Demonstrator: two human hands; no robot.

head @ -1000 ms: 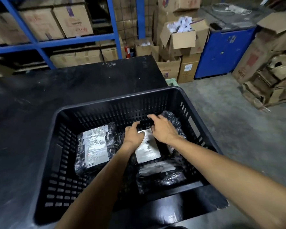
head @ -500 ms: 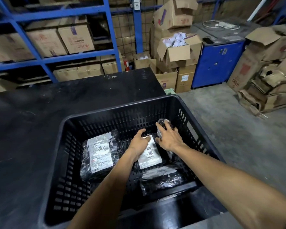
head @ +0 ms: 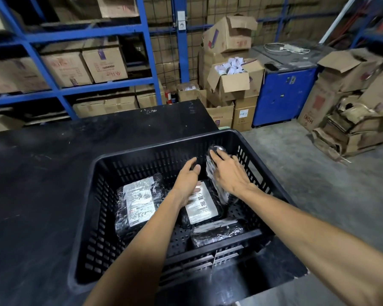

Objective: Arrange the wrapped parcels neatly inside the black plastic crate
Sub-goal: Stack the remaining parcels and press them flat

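A black slotted plastic crate [head: 93,228] stands on the black table. Inside lie black-wrapped parcels with white labels: one at the left [head: 139,202], one in the middle [head: 200,207], one near the front wall [head: 217,234]. A fourth parcel [head: 212,164] stands on edge at the right side of the crate, and my right hand [head: 229,175] grips it from the side. My left hand [head: 187,180] hovers over the middle parcel with fingers spread, holding nothing.
The black table [head: 42,184] extends left and behind the crate. Blue shelving [head: 60,91] with cardboard boxes lines the back. Stacked cartons [head: 232,85], a blue cabinet [head: 283,96] and flattened cardboard [head: 352,129] stand on the concrete floor at right.
My right hand has lifted the right-hand parcel up onto its edge. My left hand has risen off the middle parcel's label and opened.
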